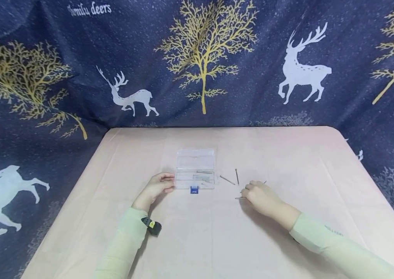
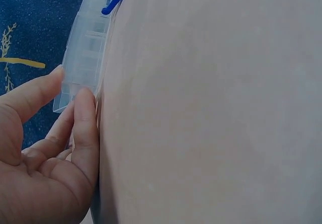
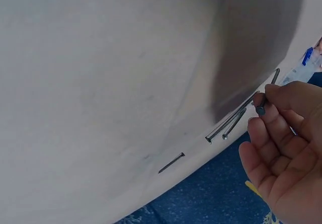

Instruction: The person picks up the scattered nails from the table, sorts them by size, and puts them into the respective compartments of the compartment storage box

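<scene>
On the table lies a clear plastic box (image 1: 177, 185) with its lid (image 1: 195, 158) raised and a blue latch (image 1: 194, 190) at the front. Several thin metal nails are in its compartments. The left hand (image 1: 158, 185) touches the box's left end, its thumb and fingers apart in the left wrist view. To the right of the box, the right hand (image 1: 261, 197) pinches a nail (image 3: 261, 109) between thumb and index finger. Near that hand, loose nails lie on the cloth, among them one nail (image 1: 236, 176), a slanted nail (image 1: 227, 179) and a separate nail (image 3: 171, 162).
A pale pink cloth (image 1: 197, 240) covers the table. Behind it hangs a dark blue curtain (image 1: 238, 85) printed with deer and golden trees. A black device (image 1: 153, 227) is strapped at the left wrist.
</scene>
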`<state>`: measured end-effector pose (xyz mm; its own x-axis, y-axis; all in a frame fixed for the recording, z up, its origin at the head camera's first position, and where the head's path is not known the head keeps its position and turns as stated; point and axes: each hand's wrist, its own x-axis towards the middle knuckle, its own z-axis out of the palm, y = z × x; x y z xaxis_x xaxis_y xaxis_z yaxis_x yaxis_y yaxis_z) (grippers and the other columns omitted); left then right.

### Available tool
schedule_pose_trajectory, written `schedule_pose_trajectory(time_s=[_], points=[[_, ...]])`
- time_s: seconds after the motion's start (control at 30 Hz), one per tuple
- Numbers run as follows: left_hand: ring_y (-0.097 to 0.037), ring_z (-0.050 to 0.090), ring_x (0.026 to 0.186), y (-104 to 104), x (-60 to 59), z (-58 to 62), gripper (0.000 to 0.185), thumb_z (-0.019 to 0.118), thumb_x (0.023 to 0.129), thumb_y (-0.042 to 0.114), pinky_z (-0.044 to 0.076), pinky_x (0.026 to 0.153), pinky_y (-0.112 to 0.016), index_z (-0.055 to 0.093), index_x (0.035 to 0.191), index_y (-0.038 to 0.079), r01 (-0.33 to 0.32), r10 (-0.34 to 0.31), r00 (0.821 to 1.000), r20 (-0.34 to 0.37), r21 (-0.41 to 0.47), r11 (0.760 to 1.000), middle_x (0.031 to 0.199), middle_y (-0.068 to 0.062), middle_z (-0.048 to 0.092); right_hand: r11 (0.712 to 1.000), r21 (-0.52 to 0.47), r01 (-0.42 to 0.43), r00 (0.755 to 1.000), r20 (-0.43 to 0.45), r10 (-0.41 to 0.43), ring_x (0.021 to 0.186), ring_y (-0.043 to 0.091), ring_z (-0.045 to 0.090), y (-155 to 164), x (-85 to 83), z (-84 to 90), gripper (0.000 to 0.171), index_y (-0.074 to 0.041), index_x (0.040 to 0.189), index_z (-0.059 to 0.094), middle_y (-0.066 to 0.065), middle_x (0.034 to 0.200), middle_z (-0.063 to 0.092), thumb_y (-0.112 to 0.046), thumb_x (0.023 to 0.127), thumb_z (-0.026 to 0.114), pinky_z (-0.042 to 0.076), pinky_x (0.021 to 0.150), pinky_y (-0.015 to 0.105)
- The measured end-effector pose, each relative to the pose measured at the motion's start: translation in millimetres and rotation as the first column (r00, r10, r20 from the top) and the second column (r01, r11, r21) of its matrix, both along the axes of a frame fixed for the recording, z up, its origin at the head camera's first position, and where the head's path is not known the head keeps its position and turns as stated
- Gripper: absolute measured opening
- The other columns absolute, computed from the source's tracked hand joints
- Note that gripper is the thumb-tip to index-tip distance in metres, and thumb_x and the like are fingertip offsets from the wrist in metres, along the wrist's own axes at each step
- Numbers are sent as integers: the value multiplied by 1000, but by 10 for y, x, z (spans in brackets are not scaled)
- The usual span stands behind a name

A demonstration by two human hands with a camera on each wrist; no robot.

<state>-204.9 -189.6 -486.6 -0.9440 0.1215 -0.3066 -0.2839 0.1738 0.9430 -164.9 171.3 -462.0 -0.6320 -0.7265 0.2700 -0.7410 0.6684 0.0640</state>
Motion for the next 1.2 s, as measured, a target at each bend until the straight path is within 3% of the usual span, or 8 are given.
schedule_pose_trajectory(time_s=[0.2, 0.47, 0.77, 0.97, 1.2], points=[[-7, 60, 81, -1, 2, 15, 42, 55, 87, -6, 58, 76, -19, 45, 127, -15, -5, 5, 1000, -9, 22, 1000, 110, -17, 59, 1000, -18, 20, 1000, 7, -20, 66, 16, 53, -27, -58, 61, 8, -9, 73, 67, 1, 71, 65, -4, 74, 73, 49, 59, 28], [-7, 60, 80, -8, -4, 3, 41, 56, 87, -6, 59, 78, -20, 46, 126, -14, -20, 20, 1000, 1, 3, 1000, 109, -17, 59, 995, -97, 21, 999, -32, -24, 66, 16, 52, -115, -184, 174, 13, -8, 73, 66, 1, 71, 64, -1, 69, 76, 49, 60, 28], [-6, 59, 79, -32, 14, -6, 41, 56, 87, -6, 59, 77, -20, 45, 126, -16, -7, 7, 1000, -18, 16, 1000, 109, -17, 59, 986, -162, 46, 999, 29, -42, 71, 16, 53, -301, -284, 283, 15, -8, 75, 64, 0, 73, 63, 3, 70, 73, 51, 65, 30], [-8, 60, 80, -24, 23, -35, 40, 56, 87, -6, 59, 77, -20, 47, 125, -15, -24, 24, 1000, -1, 22, 999, 108, -16, 60, 976, -216, 38, 999, 20, -35, 73, 18, 54, -454, -389, 265, 14, -8, 77, 65, 1, 74, 63, 5, 72, 69, 52, 68, 32], [-9, 59, 81, -15, 25, -8, 39, 55, 86, -7, 59, 79, -22, 47, 124, -15, -23, 23, 1000, 4, 36, 999, 105, -12, 58, 980, -186, 75, 997, 47, -67, 76, 19, 55, -635, -501, 301, 14, -9, 82, 66, 2, 79, 65, 3, 75, 70, 52, 72, 33]])
